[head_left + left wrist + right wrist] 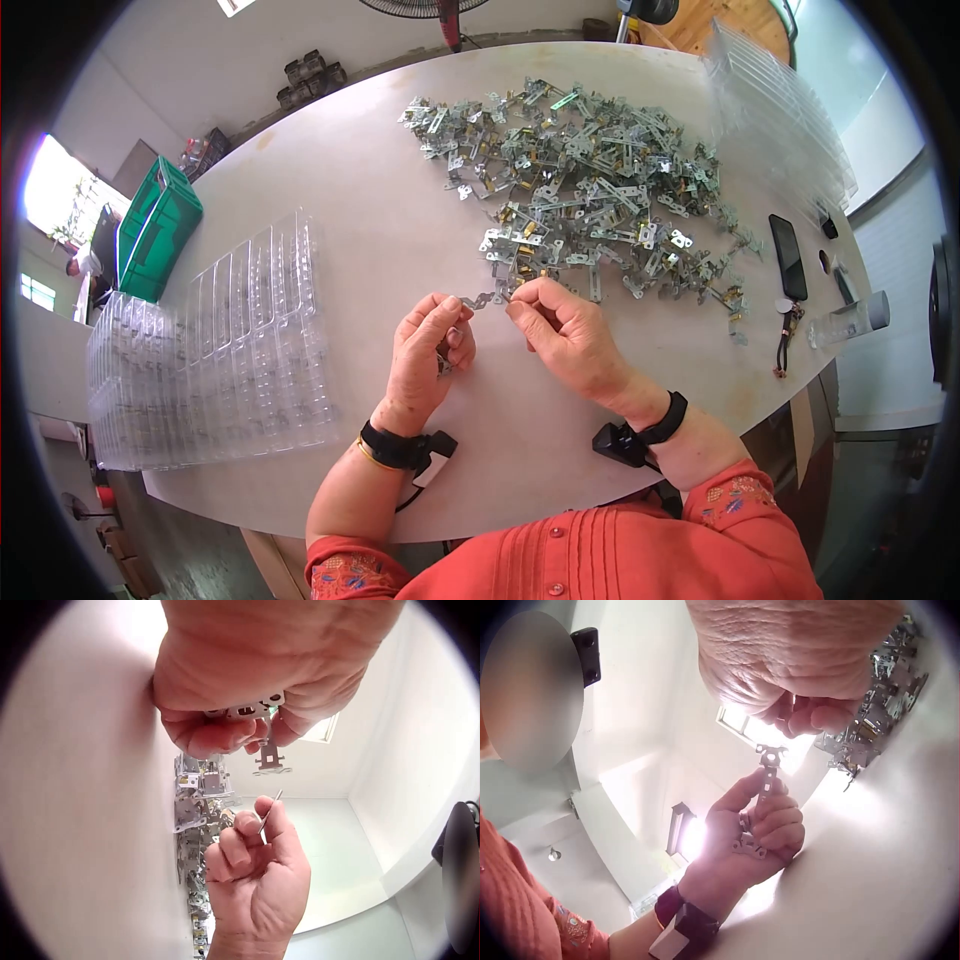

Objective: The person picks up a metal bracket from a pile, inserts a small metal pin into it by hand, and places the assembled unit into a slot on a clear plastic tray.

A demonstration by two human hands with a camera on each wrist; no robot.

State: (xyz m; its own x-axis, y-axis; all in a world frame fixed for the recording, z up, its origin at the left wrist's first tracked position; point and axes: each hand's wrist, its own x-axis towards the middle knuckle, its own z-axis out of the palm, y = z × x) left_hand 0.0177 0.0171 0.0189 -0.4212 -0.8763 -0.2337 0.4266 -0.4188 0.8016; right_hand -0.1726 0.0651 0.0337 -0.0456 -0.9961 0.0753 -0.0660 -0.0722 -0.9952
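Note:
My left hand (425,345) pinches a flat, perforated metal bracket (478,301) between thumb and forefinger, its cross-shaped end sticking out towards the right hand. Tucked in the same palm under the curled fingers is a second metal piece (748,846) with holes. Facing it, my right hand (575,335) holds a thin, silvery metal piece (271,810) between thumb and forefinger, just short of the bracket's end in the left wrist view. Its exact kind I cannot tell. A large heap of similar metal brackets (620,200), some with brass-coloured parts, lies beyond both hands.
Stacked clear plastic trays (255,350) stand on the table's left, near a green crate (160,230). More clear trays (780,120) stand at the back right. A phone (788,257), a corded key fob (785,335) and a clear bottle (850,320) lie along the right edge.

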